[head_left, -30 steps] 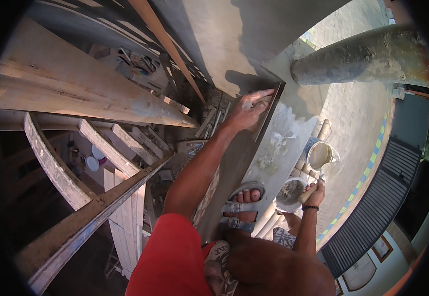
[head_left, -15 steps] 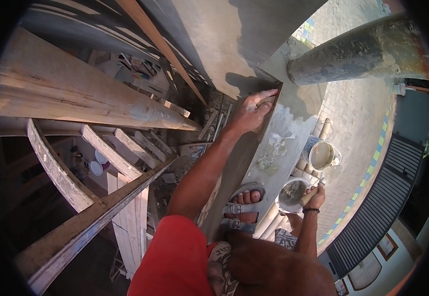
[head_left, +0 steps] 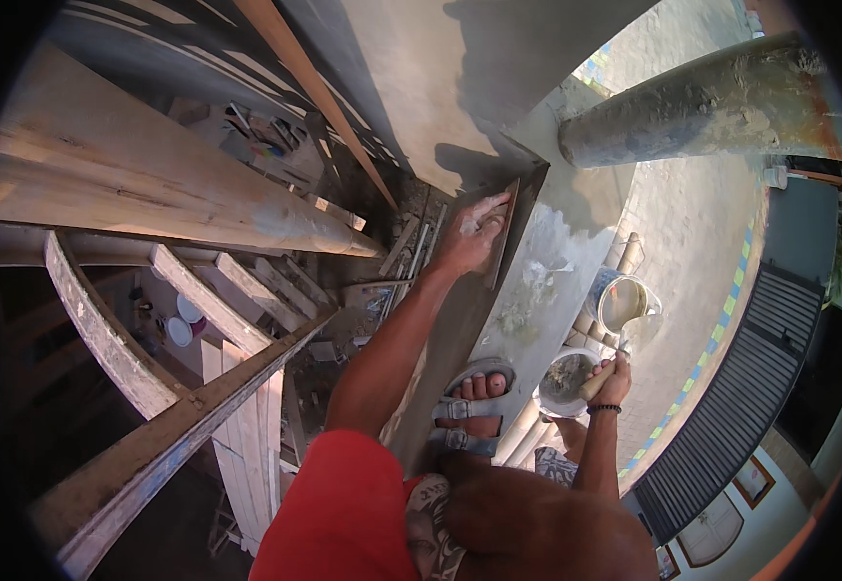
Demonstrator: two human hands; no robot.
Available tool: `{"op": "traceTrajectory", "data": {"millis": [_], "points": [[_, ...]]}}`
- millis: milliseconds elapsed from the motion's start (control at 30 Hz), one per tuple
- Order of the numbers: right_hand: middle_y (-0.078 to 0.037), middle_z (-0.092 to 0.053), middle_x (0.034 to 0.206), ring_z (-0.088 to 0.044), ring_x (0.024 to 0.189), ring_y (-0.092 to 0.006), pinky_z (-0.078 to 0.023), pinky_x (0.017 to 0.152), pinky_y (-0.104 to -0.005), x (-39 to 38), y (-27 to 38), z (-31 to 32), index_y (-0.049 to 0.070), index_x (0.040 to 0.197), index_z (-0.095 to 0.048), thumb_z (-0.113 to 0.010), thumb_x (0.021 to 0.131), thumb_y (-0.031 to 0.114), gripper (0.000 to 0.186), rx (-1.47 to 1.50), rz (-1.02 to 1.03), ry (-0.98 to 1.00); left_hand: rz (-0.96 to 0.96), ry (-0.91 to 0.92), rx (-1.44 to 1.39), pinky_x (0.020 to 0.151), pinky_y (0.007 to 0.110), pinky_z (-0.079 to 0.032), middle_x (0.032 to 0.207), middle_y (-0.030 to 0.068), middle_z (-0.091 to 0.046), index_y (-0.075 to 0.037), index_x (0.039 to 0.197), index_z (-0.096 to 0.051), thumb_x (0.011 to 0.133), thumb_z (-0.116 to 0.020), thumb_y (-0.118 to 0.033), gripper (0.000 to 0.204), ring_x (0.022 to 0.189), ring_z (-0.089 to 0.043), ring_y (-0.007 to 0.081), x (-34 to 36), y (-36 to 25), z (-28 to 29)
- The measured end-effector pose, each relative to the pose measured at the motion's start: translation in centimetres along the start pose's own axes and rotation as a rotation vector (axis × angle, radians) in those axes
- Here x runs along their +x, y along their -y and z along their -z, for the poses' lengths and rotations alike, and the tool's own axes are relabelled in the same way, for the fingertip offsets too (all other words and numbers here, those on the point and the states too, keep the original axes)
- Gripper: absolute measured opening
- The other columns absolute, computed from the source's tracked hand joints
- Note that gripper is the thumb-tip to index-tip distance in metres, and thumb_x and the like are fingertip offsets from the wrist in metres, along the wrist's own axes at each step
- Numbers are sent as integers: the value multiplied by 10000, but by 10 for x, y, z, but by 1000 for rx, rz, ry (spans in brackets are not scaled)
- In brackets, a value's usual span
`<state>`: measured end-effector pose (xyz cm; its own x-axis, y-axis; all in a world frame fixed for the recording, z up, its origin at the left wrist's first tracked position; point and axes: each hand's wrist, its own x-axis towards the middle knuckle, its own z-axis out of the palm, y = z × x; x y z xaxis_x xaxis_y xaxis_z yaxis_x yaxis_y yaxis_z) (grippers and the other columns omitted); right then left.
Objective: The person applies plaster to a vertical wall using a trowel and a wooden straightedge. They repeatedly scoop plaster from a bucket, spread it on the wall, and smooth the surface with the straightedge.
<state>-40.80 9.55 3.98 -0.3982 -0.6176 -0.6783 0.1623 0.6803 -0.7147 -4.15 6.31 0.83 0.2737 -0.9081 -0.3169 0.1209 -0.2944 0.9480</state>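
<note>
My left hand (head_left: 477, 232) is closed on a flat, thin wooden board (head_left: 504, 232), which looks like a plastering float. The board stands on edge, tilted, beside the left edge of a grey cement ledge (head_left: 552, 257); its gripped side is partly hidden by my fingers. On the other side, my right hand (head_left: 613, 383) grips the wooden handle of a trowel (head_left: 642, 332). The trowel's pale blade points away from me, above the rims of two buckets. The nearer bucket (head_left: 540, 395) contains grey mortar, and the farther bucket (head_left: 652, 305) holds a greyish liquid.
My sandalled foot (head_left: 474, 409) rests on the ledge. A round cement-smeared column (head_left: 702, 102) rises at the far right, near a plastered wall (head_left: 411, 87). Wooden beams and slats (head_left: 213, 300) span a deep drop at left. Bamboo poles (head_left: 527, 436) lie beneath the buckets.
My left hand has drawn the board left and slightly nearer, away from the ledge's edge. The trowel's blade has turned to show its flat face above the buckets.
</note>
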Motion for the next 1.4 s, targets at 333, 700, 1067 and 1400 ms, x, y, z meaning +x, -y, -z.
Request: {"op": "traceTrajectory", "data": {"millis": [333,700,1067,1400], "points": [[-37,-473,681,-496,492,-154,-442,393,-294,1,-11,11,109,903,-453,-550,890,285,201,44,-37,2,-85,-73,380,947,357,-424,1162,187,-585,-63,1239,-548,817,-531,-89,424,1087,-559,310,4,-2,6],[-47,-484,685,-496,484,-155,-440,385,-289,-5,-8,18,100,910,-451,-522,907,272,187,41,-19,-40,-62,-226,880,653,437,-516,1003,220,-459,-100,1339,-418,786,-597,-146,583,863,-582,389,-50,-113,-45],[-52,-472,680,-485,485,-161,-423,379,-294,-8,-5,25,94,916,-436,-497,925,246,164,100,-51,-47,-3,-249,1236,610,331,-553,1100,269,-488,40,1325,-410,711,-661,-115,681,832,-599,343,-9,-94,-87],[-46,-469,677,-484,486,-157,-425,381,-295,-1,-8,40,100,907,-431,-510,918,258,178,52,-15,-56,45,-10,1232,643,378,-546,1074,284,-503,128,1287,-383,714,-649,-103,672,812,-622,389,-40,-94,-114]]}}
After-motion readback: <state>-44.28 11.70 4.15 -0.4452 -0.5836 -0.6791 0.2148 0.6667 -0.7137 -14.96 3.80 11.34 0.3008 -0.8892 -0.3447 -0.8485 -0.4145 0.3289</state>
